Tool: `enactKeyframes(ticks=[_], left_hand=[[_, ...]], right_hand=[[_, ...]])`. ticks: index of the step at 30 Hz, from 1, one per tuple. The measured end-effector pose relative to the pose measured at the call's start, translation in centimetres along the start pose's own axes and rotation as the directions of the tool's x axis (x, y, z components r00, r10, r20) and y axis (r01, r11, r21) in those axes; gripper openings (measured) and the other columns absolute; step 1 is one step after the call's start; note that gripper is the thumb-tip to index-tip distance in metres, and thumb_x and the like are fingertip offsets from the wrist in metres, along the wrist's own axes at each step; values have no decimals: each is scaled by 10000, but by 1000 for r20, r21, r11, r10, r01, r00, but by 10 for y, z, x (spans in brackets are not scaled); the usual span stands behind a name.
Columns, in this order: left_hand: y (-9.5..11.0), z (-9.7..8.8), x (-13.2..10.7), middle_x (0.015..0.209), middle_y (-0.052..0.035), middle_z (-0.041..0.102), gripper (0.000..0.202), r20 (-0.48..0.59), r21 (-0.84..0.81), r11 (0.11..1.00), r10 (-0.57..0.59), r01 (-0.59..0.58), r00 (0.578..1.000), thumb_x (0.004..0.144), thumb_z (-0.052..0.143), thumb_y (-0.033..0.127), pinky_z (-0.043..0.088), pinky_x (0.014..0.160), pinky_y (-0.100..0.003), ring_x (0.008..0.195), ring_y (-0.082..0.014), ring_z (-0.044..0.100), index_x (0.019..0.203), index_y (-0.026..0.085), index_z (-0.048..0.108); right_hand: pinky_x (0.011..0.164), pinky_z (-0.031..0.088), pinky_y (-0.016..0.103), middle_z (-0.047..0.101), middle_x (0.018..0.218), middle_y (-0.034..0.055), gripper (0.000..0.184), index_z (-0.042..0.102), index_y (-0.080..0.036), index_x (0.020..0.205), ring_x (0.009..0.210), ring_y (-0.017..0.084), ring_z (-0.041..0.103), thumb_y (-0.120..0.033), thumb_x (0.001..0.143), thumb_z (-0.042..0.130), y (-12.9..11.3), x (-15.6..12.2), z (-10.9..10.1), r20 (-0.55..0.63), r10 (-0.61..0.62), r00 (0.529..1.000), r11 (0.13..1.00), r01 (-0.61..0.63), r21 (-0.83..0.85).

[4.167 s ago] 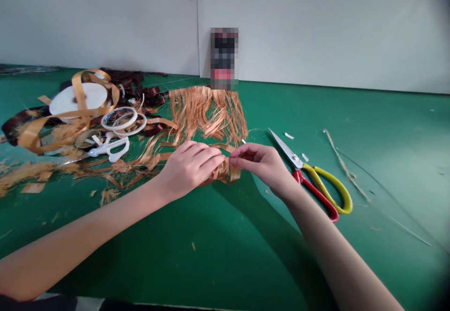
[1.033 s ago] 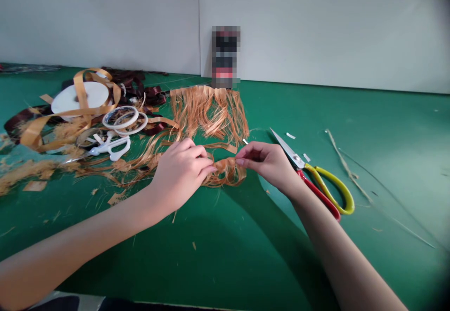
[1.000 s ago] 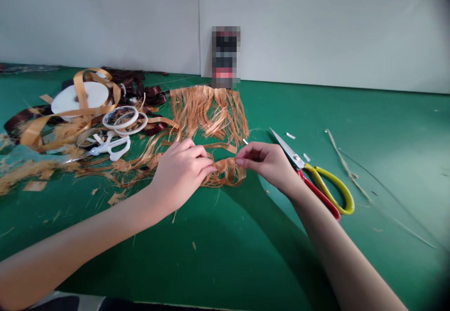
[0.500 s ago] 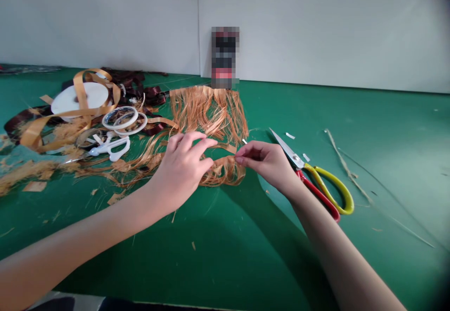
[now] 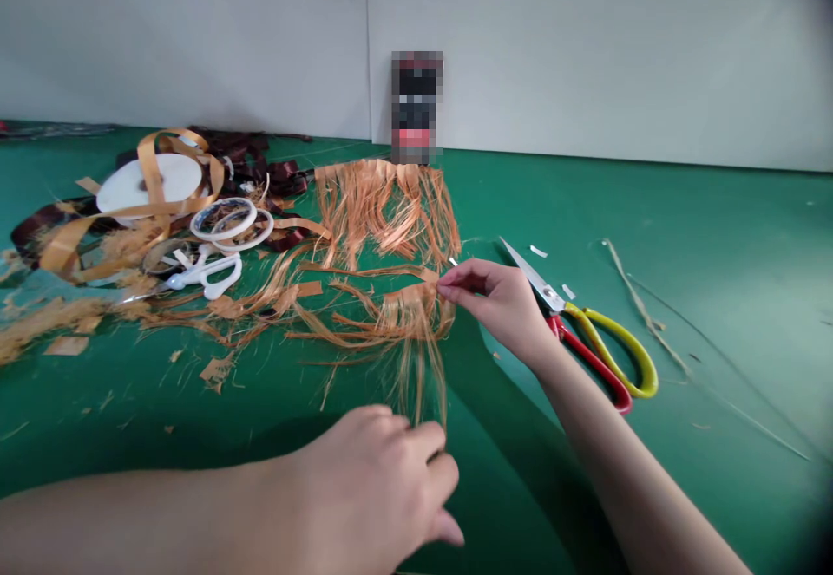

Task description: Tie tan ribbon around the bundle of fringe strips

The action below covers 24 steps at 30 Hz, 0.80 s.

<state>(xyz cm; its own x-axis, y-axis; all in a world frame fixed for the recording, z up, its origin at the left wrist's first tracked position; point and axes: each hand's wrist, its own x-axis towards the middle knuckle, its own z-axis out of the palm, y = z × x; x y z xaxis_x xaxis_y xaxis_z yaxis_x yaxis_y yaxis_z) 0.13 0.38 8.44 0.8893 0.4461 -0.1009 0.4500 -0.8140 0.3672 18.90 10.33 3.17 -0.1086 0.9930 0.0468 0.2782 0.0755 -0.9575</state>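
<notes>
My right hand point(image 5: 498, 302) is closed in a pinch on the right end of a short frayed ribbon point(image 5: 409, 295), orange-tan with long loose threads. The threads fan out toward me and run down to my left hand point(image 5: 396, 475). That hand is low and near, slightly blurred, its fingers curled where the thread ends meet them; its fingertips are partly hidden. Just beyond lies a wider fringed ribbon point(image 5: 387, 206), its threads pointing toward me. Large scissors point(image 5: 589, 332) with one red and one yellow handle rest beside my right hand, blades part open.
On the left are a white spool point(image 5: 123, 189) with tan ribbon, brown ribbon point(image 5: 286, 178), white rings point(image 5: 225, 219), small white scissors point(image 5: 218, 273) and frayed scraps point(image 5: 55, 319). A pixelated upright object point(image 5: 416, 115) stands against the white wall point(image 5: 586, 55). A thin strand point(image 5: 644, 319) lies right.
My left hand has moved down toward me from the frayed ribbon, and its threads are now drawn out toward me. My right hand keeps its pinch in nearly the same place.
</notes>
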Motion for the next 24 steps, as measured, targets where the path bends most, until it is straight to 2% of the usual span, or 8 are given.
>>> enactKeyframes(ticks=[2, 5, 8, 10, 11, 13, 16, 24], left_hand=[[4, -6, -3, 727, -20, 685, 325, 5, -6, 999, 45, -45, 999, 909, 538, 479, 372, 397, -316, 548, -173, 647, 853, 179, 649], [-1, -22, -2, 619, 20, 630, 359, -223, 12, 999, 51, -49, 973, 990, 412, 383, 375, 389, -291, 452, -123, 583, 790, 179, 629], [-24, -36, 6, 718, 3, 687, 268, -551, 142, 986, 4, 89, 835, 982, 462, 322, 469, 544, -262, 595, -128, 635, 900, 166, 664], [-46, -39, 13, 884, -46, 724, 206, -671, 157, 950, -99, 271, 735, 963, 506, 247, 499, 691, -283, 784, -163, 667, 943, 147, 685], [-58, -39, 17, 931, -59, 722, 207, -682, 147, 929, -153, 339, 715, 957, 516, 245, 498, 741, -309, 840, -184, 659, 939, 152, 700], [-78, -36, 22, 948, -60, 722, 190, -654, 108, 912, -235, 397, 719, 930, 564, 250, 491, 799, -358, 882, -213, 638, 891, 158, 726], [-97, -30, 27, 974, -53, 733, 168, -569, 28, 921, -305, 388, 764, 900, 611, 254, 477, 828, -385, 907, -227, 635, 859, 166, 748], [-103, -24, 31, 928, -42, 757, 103, -497, 64, 934, -276, 352, 823, 864, 654, 229, 453, 784, -379, 873, -225, 675, 841, 170, 736]], right_hand=[[706, 525, 345, 722, 740, 39, 52, 671, -184, 708, 711, 175, 664, -219, 698, 708, 1, 0, -1, -17, -9, 1000, 1000, 9, -6], [700, 529, 344, 717, 731, 33, 38, 673, -188, 708, 706, 175, 663, -206, 698, 705, 1, 1, -2, -44, -18, 999, 1000, 18, -16], [708, 534, 347, 708, 723, 30, 34, 675, -188, 714, 704, 173, 660, -195, 697, 704, -1, 1, -3, -75, -33, 997, 999, 32, -23], [715, 535, 351, 704, 729, 28, 35, 673, -192, 717, 707, 173, 656, -198, 702, 704, -3, 1, -3, -97, -49, 994, 999, 47, -24], [719, 537, 353, 705, 737, 28, 36, 671, -194, 719, 711, 174, 655, -204, 706, 704, -3, 0, -3, -105, -57, 993, 998, 55, -22], [724, 540, 357, 708, 751, 29, 46, 668, -198, 722, 719, 177, 657, -218, 712, 708, -5, -1, -3, -117, -69, 991, 998, 68, -13], [726, 543, 358, 708, 749, 27, 51, 670, -199, 726, 721, 177, 659, -218, 711, 715, -8, -4, -2, -120, -76, 990, 997, 77, 0], [727, 562, 343, 723, 752, 29, 62, 680, -193, 726, 726, 175, 684, -198, 694, 734, -12, -6, 1, -78, -26, 997, 997, 32, 69]])
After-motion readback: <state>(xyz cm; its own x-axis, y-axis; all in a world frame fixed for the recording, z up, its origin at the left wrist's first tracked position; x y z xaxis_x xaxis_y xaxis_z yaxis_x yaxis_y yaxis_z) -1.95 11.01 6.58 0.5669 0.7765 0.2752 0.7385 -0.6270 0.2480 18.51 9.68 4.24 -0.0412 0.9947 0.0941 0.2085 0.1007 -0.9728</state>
